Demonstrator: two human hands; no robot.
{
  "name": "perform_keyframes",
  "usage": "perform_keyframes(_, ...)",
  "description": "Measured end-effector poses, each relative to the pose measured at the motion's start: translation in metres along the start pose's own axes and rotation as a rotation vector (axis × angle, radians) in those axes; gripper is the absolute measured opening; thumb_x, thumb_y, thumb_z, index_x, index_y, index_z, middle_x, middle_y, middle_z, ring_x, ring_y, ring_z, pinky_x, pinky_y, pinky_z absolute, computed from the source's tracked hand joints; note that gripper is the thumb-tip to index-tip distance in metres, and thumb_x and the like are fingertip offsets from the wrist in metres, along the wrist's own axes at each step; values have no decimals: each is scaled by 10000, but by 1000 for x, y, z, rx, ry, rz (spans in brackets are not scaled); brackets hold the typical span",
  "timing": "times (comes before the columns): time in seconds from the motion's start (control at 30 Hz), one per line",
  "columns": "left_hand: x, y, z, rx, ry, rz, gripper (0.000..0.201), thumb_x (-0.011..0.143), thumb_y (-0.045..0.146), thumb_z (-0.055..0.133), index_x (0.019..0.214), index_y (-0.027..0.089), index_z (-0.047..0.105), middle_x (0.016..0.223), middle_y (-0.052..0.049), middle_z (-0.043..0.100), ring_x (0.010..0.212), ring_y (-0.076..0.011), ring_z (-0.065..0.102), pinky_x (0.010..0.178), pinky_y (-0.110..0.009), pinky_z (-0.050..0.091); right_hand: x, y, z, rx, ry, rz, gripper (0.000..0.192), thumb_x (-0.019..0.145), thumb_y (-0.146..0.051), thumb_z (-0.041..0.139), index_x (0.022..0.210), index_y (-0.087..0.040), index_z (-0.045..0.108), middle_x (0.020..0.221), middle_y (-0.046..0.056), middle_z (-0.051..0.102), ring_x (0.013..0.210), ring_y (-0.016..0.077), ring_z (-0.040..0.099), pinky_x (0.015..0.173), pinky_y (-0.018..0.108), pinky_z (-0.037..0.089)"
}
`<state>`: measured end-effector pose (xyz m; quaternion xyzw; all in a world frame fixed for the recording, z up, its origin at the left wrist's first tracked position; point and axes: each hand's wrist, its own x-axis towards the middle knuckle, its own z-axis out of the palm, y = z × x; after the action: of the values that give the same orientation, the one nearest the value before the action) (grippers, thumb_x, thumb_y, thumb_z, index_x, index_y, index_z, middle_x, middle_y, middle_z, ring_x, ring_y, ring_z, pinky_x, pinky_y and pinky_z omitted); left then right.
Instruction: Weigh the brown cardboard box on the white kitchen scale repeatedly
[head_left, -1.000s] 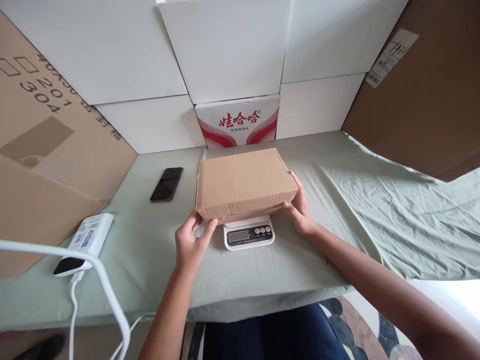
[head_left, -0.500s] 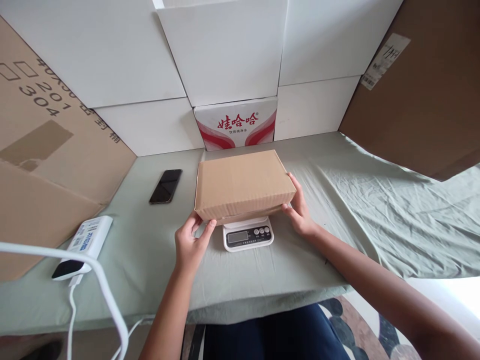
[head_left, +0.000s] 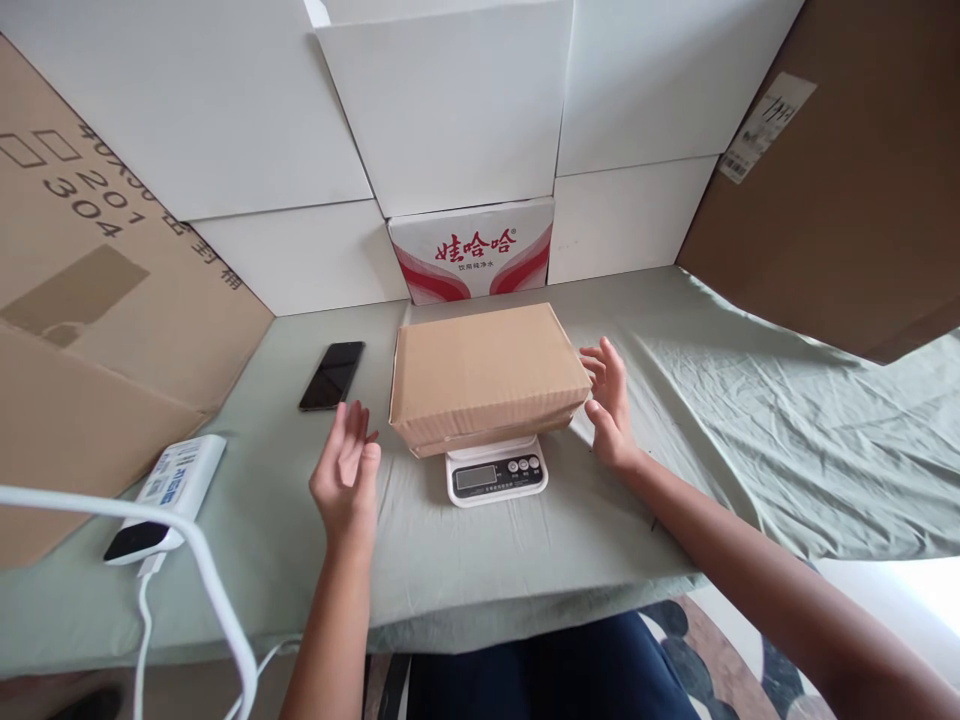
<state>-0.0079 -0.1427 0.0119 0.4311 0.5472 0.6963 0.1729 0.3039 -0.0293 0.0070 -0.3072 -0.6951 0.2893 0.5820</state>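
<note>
A flat brown cardboard box [head_left: 487, 375] rests on a small white digital scale [head_left: 496, 476] in the middle of the green-covered table [head_left: 465, 560]. My left hand [head_left: 346, 476] hovers open to the left of the box, a short gap away, holding nothing. On the other side my right hand [head_left: 611, 404] is open with fingers spread, just off the box's right end and not gripping it. The scale's display and buttons show below the box's front edge.
A black phone [head_left: 333, 374] lies left of the box. A white power bank [head_left: 166, 494] with a cable sits near the left edge. White panels and a red-and-white carton [head_left: 472, 250] stand behind; brown cardboard sheets [head_left: 840, 190] flank both sides.
Both hands held the box's lower corners before; now they have let go and drawn back, the left one more. The box stays on the scale.
</note>
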Motion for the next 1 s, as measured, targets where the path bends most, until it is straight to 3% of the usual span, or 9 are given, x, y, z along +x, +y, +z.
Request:
perform_keyframes(0.27,-6,-8,9,39,-309,-156,609,867,447,736,1388,160,606,1356,-170,682,1289,-312,638,1105,-423,508,-7,-3,3,-52,-128,75,740,960,-640,448,1612,-396,198,1592,73,353,1478,359,364,1152,599,411)
perform_keyframes(0.37,-8,-9,10,74,-330,-150,488,868,459,723,1255,167,666,1229,-150,742,1195,-305,695,1050,-430,552,-10,-5,4,-49,-153,73,739,961,-643,459,1610,-416,188,1659,49,279,1522,365,300,1165,609,396)
perform_keyframes(0.47,0,0,12,100,-311,-113,408,868,476,712,1140,173,689,1130,-140,764,1133,-302,719,1004,-424,579,-1,-15,5,-62,-145,36,758,957,-658,463,1614,-408,180,1648,54,308,1522,358,308,1191,615,373)
perform_keyframes(0.63,50,17,39,17,-278,1,467,858,485,714,1191,164,654,1203,-152,733,1237,-298,666,1038,-388,547,52,-21,22,-3,-73,-16,776,944,-682,461,1605,-374,195,1668,50,294,1530,327,326,1230,553,359)
perform_keyframes(0.73,84,2,67,-64,-281,-7,541,816,495,744,1227,157,641,1302,-180,695,1279,-302,642,1080,-394,518,82,2,44,47,-9,8,731,956,-659,420,1581,-323,248,1693,53,265,1552,308,292,1259,521,315)
perform_keyframes(0.83,100,-26,88,-114,-241,-95,576,775,478,780,1223,140,648,1313,-203,690,1295,-320,631,1112,-436,494,92,32,60,60,40,80,746,942,-653,416,1551,-249,272,1665,104,313,1553,303,281,1271,510,280)
perform_keyframes(1.0,99,-58,95,-140,-249,-148,531,773,417,793,1207,144,655,1320,-196,691,1308,-306,625,1145,-440,465,84,55,66,77,51,191,730,913,-632,456,1507,-232,316,1577,124,425,1474,303,377,1254,515,292)
